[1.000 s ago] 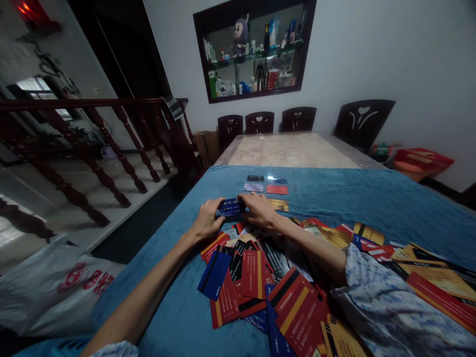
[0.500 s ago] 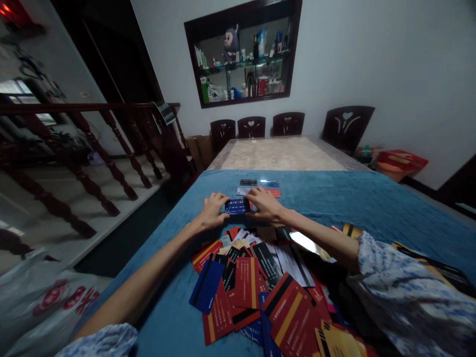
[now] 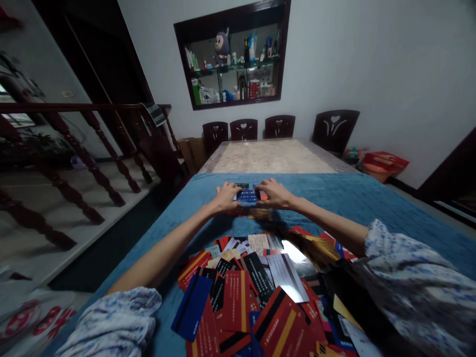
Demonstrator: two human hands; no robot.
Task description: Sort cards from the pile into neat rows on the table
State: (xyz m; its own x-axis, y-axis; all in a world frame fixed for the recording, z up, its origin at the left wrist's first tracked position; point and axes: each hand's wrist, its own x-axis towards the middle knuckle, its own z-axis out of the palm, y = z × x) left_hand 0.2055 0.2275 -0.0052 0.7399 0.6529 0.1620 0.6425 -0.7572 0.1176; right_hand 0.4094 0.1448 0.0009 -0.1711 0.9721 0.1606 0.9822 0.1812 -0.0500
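Note:
Between my two hands is a blue card (image 3: 248, 196) with pale print, raised over the far part of the blue cloth. My left hand (image 3: 226, 197) pinches its left end, and my right hand (image 3: 275, 194) grips the right end. Just beyond it a black card (image 3: 242, 186) lies on the cloth, partly covered by the hands. A reddish card edge (image 3: 264, 197) shows beside my right fingers. Nearer to me, below both forearms, spreads a loose pile of cards, among them a dark red card (image 3: 237, 300), a blue card (image 3: 192, 306) and a whitish card (image 3: 287, 276).
A blue cloth (image 3: 178, 218) covers the near part of the long table, whose bare far end (image 3: 267, 154) is pale. Dark chairs (image 3: 335, 130) stand around that end. To the left runs a wooden railing (image 3: 55, 144). A plastic bag (image 3: 33, 317) sits at lower left.
Both hands have moved forward, away from me, carrying the blue card toward the cards lying at the far part of the cloth. The view has shifted slightly to the right.

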